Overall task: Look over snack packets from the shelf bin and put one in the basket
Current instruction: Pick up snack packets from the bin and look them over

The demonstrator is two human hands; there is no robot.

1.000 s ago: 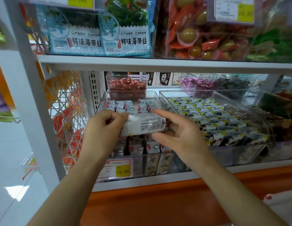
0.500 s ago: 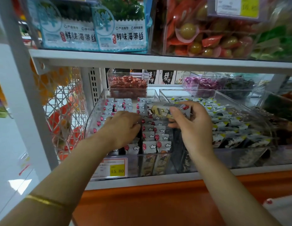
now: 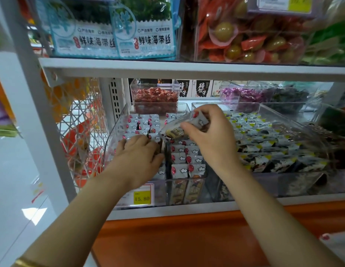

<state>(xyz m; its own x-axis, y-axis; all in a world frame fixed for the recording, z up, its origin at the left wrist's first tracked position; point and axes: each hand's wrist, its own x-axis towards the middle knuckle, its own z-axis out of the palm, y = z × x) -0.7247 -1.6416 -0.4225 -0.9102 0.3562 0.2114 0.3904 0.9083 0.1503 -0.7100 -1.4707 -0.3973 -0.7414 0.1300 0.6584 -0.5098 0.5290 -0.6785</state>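
Note:
A clear shelf bin (image 3: 114, 132) holds rows of small white snack packets (image 3: 180, 170) printed with red balloons and clouds. My right hand (image 3: 212, 139) pinches one snack packet (image 3: 189, 125) by its upper end and holds it tilted just above the rows. My left hand (image 3: 137, 160) lies palm down on the left rows. Its fingertips dip into a gap between packets, and whether they hold one is hidden. No basket shows clearly in the view.
A yellow price tag (image 3: 141, 198) reading 15.80 is fixed to the bin front. To the right, a second clear bin (image 3: 273, 147) holds yellow-and-black packets. The upper shelf board (image 3: 187, 68) hangs close overhead. A wire mesh panel (image 3: 79, 135) closes the left side.
My hands went from holding one packet together in front of the bin to separate places. The left hand dropped into the rows, and the right lowered its packet toward them.

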